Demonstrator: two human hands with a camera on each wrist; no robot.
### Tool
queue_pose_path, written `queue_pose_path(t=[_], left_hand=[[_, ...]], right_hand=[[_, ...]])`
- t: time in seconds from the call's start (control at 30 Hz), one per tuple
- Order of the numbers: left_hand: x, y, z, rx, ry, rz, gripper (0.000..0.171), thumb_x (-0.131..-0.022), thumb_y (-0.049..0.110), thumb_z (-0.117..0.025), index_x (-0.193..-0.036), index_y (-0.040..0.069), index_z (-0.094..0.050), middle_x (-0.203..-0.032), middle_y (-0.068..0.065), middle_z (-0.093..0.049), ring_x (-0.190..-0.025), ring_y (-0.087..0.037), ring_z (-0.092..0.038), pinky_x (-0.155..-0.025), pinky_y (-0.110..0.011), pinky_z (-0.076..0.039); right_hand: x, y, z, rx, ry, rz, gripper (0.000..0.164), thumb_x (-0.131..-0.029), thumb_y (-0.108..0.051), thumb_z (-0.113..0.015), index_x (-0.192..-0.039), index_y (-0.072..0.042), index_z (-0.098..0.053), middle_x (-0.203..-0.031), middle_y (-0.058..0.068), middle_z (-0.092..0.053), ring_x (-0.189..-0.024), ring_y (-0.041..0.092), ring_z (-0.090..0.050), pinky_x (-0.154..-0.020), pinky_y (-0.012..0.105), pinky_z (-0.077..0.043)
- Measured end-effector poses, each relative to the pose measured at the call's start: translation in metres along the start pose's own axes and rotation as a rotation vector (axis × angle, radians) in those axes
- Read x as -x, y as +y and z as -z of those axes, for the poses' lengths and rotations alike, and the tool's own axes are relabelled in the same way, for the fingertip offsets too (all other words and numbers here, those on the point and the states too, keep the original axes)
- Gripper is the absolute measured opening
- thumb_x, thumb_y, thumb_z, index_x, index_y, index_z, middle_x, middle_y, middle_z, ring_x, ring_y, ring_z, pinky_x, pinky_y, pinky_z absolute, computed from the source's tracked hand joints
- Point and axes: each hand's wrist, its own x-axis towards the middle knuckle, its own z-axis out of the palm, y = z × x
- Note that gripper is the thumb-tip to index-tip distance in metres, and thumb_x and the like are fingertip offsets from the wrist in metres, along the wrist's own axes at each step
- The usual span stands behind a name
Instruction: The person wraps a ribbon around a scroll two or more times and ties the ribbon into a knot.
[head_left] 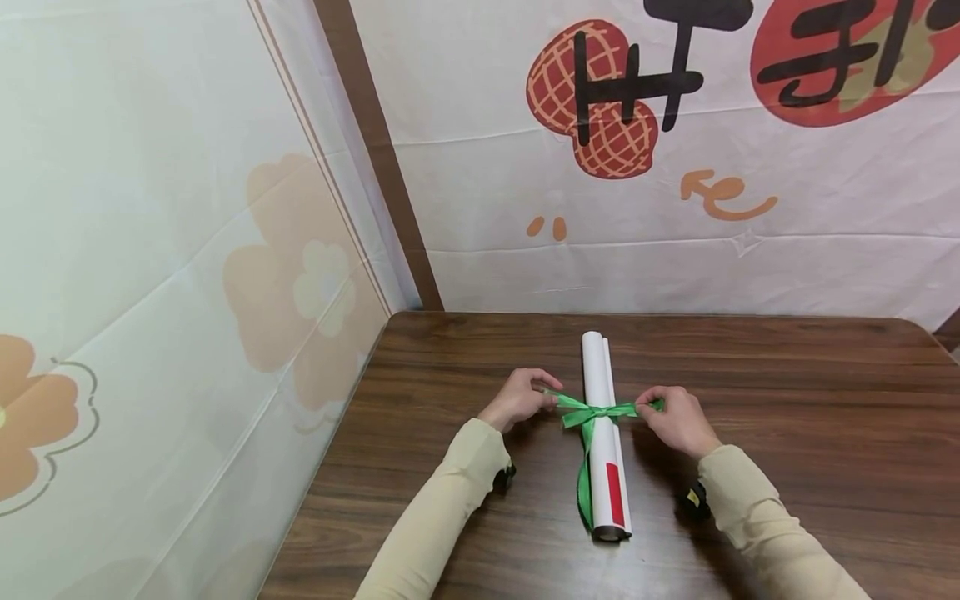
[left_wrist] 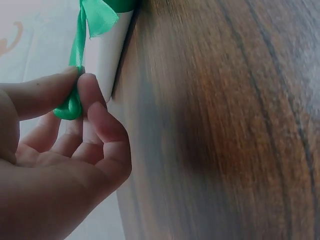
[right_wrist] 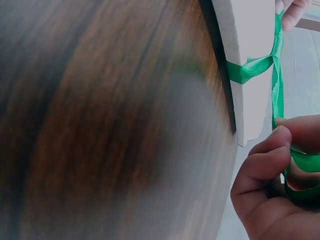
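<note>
A white paper roll (head_left: 600, 375) lies lengthwise on the wooden table, with a red patch near its front end. Around its middle runs a green ribbon (head_left: 579, 417), knotted on top, and one tail hangs along the roll's left side. My left hand (head_left: 522, 395) pinches a looped part of the ribbon between thumb and forefinger, left of the knot. On the opposite side, my right hand (head_left: 677, 419) pinches another stretch of ribbon, which also loops inside the fingers in the right wrist view. Between both hands the ribbon runs nearly straight across the roll.
The dark wooden table (head_left: 825, 400) extends to both sides of the roll. Behind it hangs a white printed cloth (head_left: 480, 167), and a second cloth (head_left: 150, 208) with flower prints borders the left edge. Dark wrist devices sit under both sleeves.
</note>
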Motion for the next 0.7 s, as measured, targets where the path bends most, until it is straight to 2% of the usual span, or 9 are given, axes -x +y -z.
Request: queue_pose_path(t=[0.13, 0.37, 0.53, 0.7], left_hand=[[0.0006, -0.0005, 0.0004, -0.03, 0.01, 0.003, 0.017, -0.088, 0.002, -0.067, -0.104, 0.003, -0.069, -0.082, -0.006, -0.068, -0.073, -0.018, -0.062, -0.06, -0.023, -0.041], [0.0033, 0.0002, 0.0034, -0.096, 0.058, -0.008, 0.014, -0.088, 0.007, -0.068, -0.102, 0.009, -0.07, -0.089, -0.005, -0.064, -0.074, -0.015, -0.052, -0.06, -0.024, -0.041], [0.002, -0.0015, 0.0057, -0.086, 0.07, -0.015, 0.014, -0.088, 0.01, -0.069, -0.102, 0.009, -0.07, -0.092, -0.006, -0.067, -0.074, -0.013, -0.054, -0.058, -0.024, -0.041], [0.0011, -0.0026, 0.0063, -0.049, 0.063, -0.005, 0.019, -0.087, 0.009, -0.069, -0.106, 0.007, -0.069, -0.092, -0.006, -0.067, -0.075, -0.017, -0.058, -0.058, -0.024, -0.043]], right_hand=[[-0.0002, 0.0008, 0.0013, 0.001, -0.003, 0.002, 0.017, -0.091, -0.013, -0.058, -0.096, 0.001, -0.067, -0.068, 0.004, -0.055, -0.058, 0.015, -0.045, -0.055, 0.027, -0.038], [-0.0016, 0.0023, 0.0022, -0.025, 0.0, -0.005, 0.017, -0.09, -0.013, -0.059, -0.097, 0.002, -0.067, -0.071, 0.005, -0.059, -0.06, 0.015, -0.048, -0.055, 0.027, -0.039], [-0.0019, 0.0033, 0.0034, -0.096, -0.004, -0.045, 0.02, -0.091, -0.015, -0.06, -0.101, 0.001, -0.066, -0.074, 0.009, -0.065, -0.061, 0.014, -0.055, -0.054, 0.027, -0.043], [-0.0008, 0.0038, 0.0038, -0.111, -0.002, -0.055, 0.026, -0.091, -0.018, -0.062, -0.108, 0.001, -0.064, -0.079, 0.012, -0.068, -0.067, 0.016, -0.06, -0.056, 0.027, -0.045]])
